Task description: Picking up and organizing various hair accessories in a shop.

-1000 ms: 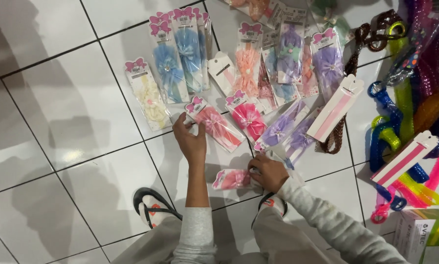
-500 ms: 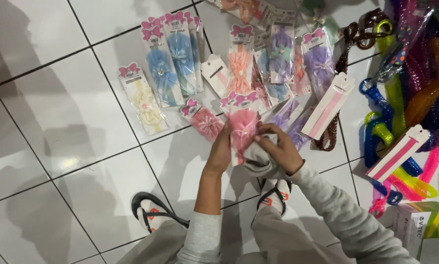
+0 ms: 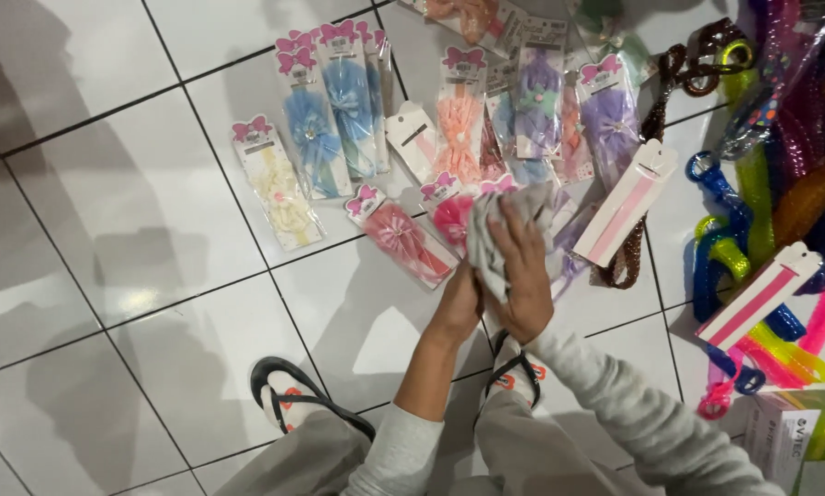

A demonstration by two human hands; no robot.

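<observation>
I crouch over a white tiled floor [image 3: 137, 211] covered with packaged hair bows. My left hand [image 3: 457, 308] and my right hand [image 3: 525, 276] are pressed together in front of me around a small stack of packets. My right hand lies over a pale grey packet [image 3: 497, 230], fingers spread along it. A hot pink bow packet [image 3: 449, 219] sticks out on the left of the stack, just above my left hand, which grips from underneath. Another pink bow packet [image 3: 401, 236] lies on the tiles just left of my hands.
Beyond my hands lie yellow [image 3: 279, 191], blue [image 3: 319, 138], peach [image 3: 458, 129] and purple [image 3: 610, 119] bow packets. Two long pink-striped cards [image 3: 628, 197] [image 3: 757, 294] and bright coiled cords [image 3: 752, 184] fill the right side. My sandalled feet [image 3: 293, 404] [image 3: 514, 377] are below, a box [image 3: 798, 432] at the lower right.
My hands were apart, each at a pink packet on the floor. They have come together and now hold the gathered packets, with a grey one on top.
</observation>
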